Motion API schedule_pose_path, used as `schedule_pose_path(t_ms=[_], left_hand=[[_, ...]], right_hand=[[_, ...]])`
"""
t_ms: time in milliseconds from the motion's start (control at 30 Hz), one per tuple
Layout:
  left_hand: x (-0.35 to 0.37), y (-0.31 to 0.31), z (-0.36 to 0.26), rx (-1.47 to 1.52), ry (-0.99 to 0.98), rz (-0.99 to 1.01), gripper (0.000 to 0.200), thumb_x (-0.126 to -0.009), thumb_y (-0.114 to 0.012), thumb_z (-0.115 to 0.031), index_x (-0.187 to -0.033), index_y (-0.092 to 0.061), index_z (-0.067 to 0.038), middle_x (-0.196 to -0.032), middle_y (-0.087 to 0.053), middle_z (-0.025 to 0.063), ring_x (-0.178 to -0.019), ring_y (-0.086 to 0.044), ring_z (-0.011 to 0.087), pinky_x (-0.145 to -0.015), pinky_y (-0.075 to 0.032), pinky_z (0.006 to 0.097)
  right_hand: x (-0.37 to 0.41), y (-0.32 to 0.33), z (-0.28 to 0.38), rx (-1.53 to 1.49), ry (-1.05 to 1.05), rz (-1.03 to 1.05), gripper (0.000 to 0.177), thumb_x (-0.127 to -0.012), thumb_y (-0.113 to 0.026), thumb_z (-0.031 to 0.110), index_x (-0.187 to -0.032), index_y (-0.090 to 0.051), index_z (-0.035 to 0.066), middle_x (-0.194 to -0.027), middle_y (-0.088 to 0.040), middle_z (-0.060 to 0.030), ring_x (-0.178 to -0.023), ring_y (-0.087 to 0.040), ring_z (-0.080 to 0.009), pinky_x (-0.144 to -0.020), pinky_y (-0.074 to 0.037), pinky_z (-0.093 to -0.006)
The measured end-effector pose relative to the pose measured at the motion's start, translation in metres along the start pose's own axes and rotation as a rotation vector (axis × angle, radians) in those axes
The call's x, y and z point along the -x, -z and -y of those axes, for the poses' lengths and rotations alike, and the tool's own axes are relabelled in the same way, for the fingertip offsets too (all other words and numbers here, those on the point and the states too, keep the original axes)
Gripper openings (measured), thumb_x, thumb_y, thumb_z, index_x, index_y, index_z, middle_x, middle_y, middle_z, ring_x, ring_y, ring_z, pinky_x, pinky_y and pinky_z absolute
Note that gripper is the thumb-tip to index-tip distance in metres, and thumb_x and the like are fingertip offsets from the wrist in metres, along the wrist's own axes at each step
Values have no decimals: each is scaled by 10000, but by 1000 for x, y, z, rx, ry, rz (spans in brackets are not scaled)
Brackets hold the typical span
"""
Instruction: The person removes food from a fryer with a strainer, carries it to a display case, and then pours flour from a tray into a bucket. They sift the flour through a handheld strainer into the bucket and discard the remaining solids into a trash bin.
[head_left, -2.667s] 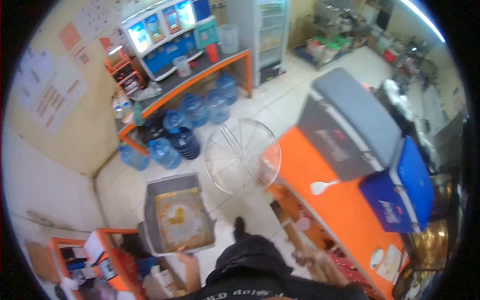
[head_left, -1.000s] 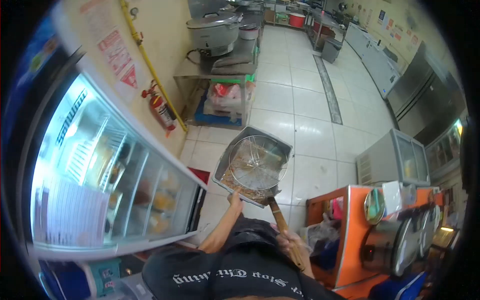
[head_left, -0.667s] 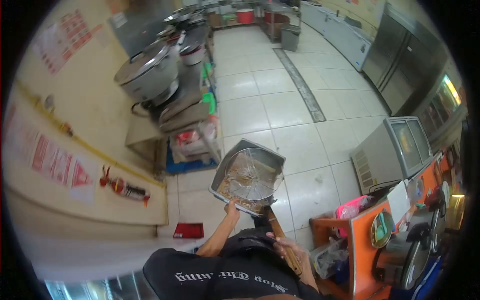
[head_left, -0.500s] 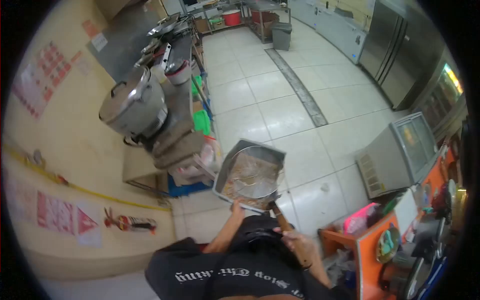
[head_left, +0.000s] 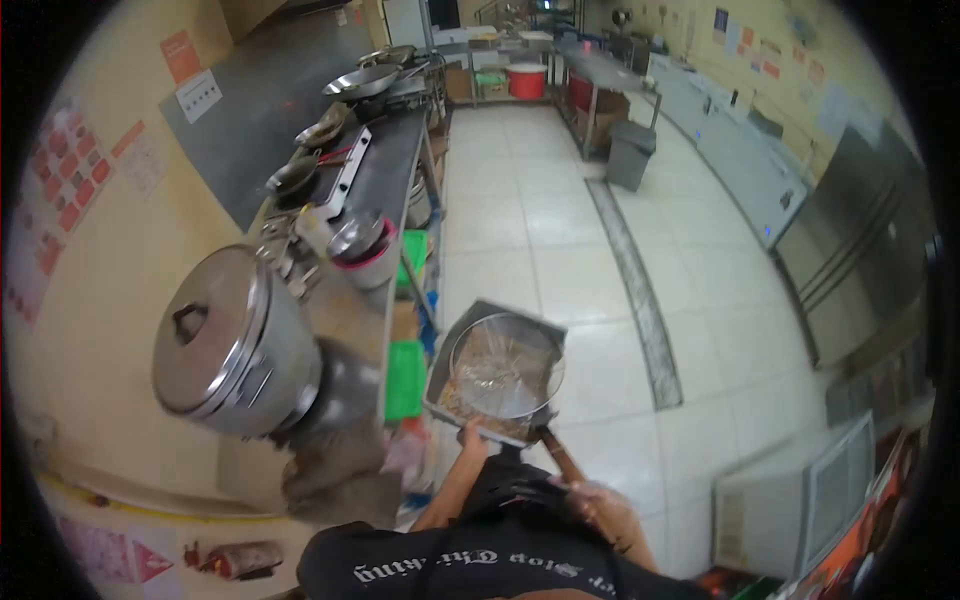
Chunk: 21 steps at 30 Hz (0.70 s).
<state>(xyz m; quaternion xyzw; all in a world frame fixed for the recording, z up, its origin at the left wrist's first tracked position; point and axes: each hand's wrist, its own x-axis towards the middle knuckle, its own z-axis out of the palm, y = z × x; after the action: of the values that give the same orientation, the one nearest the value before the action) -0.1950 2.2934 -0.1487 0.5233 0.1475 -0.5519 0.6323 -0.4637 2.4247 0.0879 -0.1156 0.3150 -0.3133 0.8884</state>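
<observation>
In front of my body is a grey rectangular tub [head_left: 450, 345] with brown crumb-like bits inside. My left hand [head_left: 473, 438] grips its near edge, thumb up at the rim. A round, see-through strainer [head_left: 505, 365] with a thin metal rim lies inside the tub, over the bits. Its long wooden handle [head_left: 562, 455] slants back over the tub's near right corner. My right hand [head_left: 592, 500] is closed around the handle, slightly blurred.
On the left, a metal counter holds a large lidded pot [head_left: 225, 340], a pink-rimmed bucket [head_left: 368, 255] and a gas stove [head_left: 345, 175] with pans. A tiled floor [head_left: 490, 210] with a drain strip runs ahead. A grey bin [head_left: 630, 155] and chest freezers [head_left: 730, 145] stand right.
The view has tilted up and moved forward along the aisle; the pot and counter look nearer. The orange shelf has mostly left view. Both hands keep hold of the tub and strainer.
</observation>
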Motion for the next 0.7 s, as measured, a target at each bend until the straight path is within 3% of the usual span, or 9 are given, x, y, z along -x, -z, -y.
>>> schedule_pose_path(t_ms=[67, 167, 300, 433, 500, 600, 633, 700], left_hand=[[-15, -66, 27, 53, 90, 88, 277, -618, -622, -22, -864, -499, 4, -781, -535, 93, -664, -544, 212, -568, -469, 321], [-8, -175, -10, -47, -15, -55, 212, -618, -603, 19, -803, -498, 10, -693, -529, 75, -590, -536, 194, -518, -454, 305], [-94, -274, -18, -106, 29, 102, 198, -622, -578, 60, -805, -516, 14, -721, -534, 80, -603, -541, 222, -547, -467, 326], [-181, -386, -15, -107, 56, 72, 224, -615, -584, 60, -822, -508, 19, -738, -537, 93, -625, -546, 230, -548, -464, 323], [-219, -445, -22, -202, 139, 160, 327, -658, -606, -2, -961, -484, 12, -900, -502, 105, -831, -522, 242, -722, -453, 356], [-260, -535, -50, -233, 1, 110, 305, -667, -601, -24, -943, -484, 27, -903, -513, 120, -812, -525, 252, -714, -458, 362], [-292, -555, -56, -143, -17, 39, 274, -614, -611, 8, -860, -492, -1, -788, -523, 85, -680, -539, 229, -596, -476, 347], [-348, -590, -75, -99, 39, 62, 267, -618, -609, -1, -859, -494, -3, -797, -520, 91, -687, -541, 234, -610, -481, 359]], right_hand=[[-7, -8, 57, 82, -62, -100, 453, -838, -508, 196, -1203, -382, -42, -578, -405, 43, -470, -399, -38, -421, -361, -174], [-56, -7, 131, -17, -41, -77, 443, -841, -498, 192, -1214, -381, -17, -604, -411, 41, -470, -376, -36, -431, -332, -164], [-132, 15, 210, -45, 26, -96, 457, -827, -518, 209, -1203, -387, -15, -593, -399, 31, -483, -376, -42, -413, -313, -166], [-209, 42, 316, 35, 15, -189, 560, -803, -548, 250, -1242, -310, -3, -551, -388, -3, -445, -388, -94, -420, -324, -210], [-246, 48, 372, 44, 10, -190, 553, -797, -555, 242, -1232, -322, -8, -552, -395, -2, -441, -393, -91, -418, -330, -213], [-318, 31, 482, 108, 22, -174, 504, -790, -558, 214, -1191, -362, -19, -556, -411, -1, -436, -397, -85, -413, -335, -209], [-341, 30, 515, 114, -17, -172, 490, -790, -572, 221, -1176, -379, -11, -552, -411, 13, -430, -403, -76, -399, -342, -205], [-392, 39, 579, 133, -72, -143, 506, -794, -578, 225, -1184, -364, -18, -540, -400, 28, -447, -424, -65, -396, -349, -195]])
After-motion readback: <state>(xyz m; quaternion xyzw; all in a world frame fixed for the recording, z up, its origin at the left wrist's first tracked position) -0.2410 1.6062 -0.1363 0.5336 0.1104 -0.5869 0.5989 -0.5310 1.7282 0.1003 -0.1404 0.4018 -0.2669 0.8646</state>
